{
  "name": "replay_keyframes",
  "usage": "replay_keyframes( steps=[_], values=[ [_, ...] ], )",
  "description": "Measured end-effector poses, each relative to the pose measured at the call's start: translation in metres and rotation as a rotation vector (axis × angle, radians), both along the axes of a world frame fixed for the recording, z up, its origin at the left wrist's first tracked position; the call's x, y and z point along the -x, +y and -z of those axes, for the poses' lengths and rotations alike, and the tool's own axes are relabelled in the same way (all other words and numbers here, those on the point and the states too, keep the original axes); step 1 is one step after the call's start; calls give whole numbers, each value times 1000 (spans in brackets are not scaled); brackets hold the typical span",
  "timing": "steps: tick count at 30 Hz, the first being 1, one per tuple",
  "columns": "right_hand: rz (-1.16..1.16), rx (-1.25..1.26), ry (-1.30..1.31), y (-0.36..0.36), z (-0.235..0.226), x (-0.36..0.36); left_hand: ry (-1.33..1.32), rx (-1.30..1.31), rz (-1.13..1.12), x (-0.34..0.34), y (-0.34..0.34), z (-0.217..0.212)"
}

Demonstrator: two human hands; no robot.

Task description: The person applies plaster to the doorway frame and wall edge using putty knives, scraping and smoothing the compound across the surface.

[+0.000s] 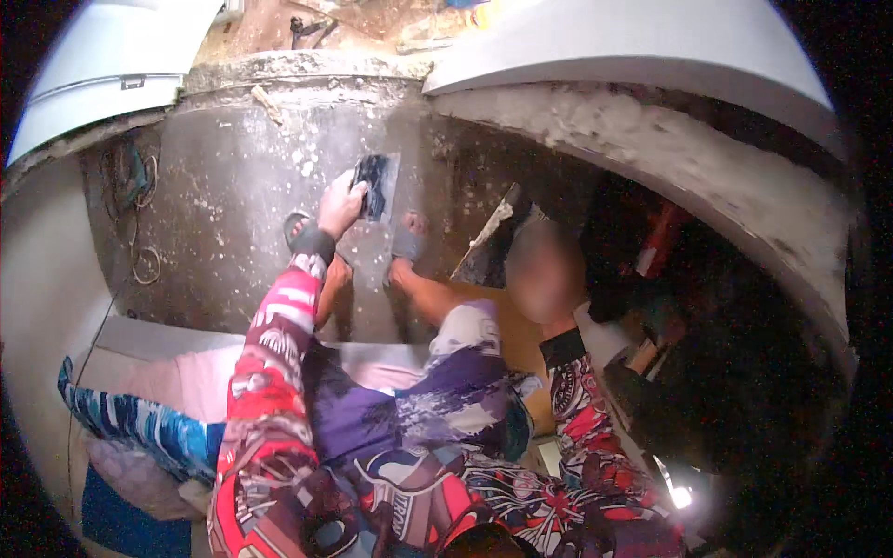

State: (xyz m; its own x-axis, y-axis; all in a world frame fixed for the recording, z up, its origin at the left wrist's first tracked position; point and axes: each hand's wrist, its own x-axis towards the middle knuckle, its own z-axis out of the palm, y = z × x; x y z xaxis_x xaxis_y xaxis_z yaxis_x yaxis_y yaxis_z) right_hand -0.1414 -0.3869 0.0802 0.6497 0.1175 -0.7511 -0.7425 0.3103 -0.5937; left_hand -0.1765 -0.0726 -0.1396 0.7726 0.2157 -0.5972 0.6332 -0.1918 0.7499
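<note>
My left hand [341,202] reaches forward above the floor, its fingers closed on the near left edge of a flat dark rectangular piece [377,188] with a paler right edge; its exact kind I cannot make out. Off to the right, a blur covers my right hand [546,272], so its fingers and anything in them do not show. Just left of that hand, a dark slab with a pale, rough edge [487,231] stands tilted. Below the flat piece are my feet in slippers [406,244].
White-spotted grey floor [223,177] spreads ahead. A pale stick [267,105] lies near the far ledge [307,65]. Loose cable [147,265] hangs at the left. A rough-edged ledge [595,126] curves along the right. Pink cloth [186,377] and a blue patterned cloth [139,418] lie beside me.
</note>
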Motion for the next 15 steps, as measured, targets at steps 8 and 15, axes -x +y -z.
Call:
replay_keyframes(
  steps=[8,15],
  values=[
    [342,10,-73,48,57,46,-145,-195,257,-52,20,185],
    [435,-43,-182,77,103,-77,-218,-247,90,-147,42,232]
  ],
)
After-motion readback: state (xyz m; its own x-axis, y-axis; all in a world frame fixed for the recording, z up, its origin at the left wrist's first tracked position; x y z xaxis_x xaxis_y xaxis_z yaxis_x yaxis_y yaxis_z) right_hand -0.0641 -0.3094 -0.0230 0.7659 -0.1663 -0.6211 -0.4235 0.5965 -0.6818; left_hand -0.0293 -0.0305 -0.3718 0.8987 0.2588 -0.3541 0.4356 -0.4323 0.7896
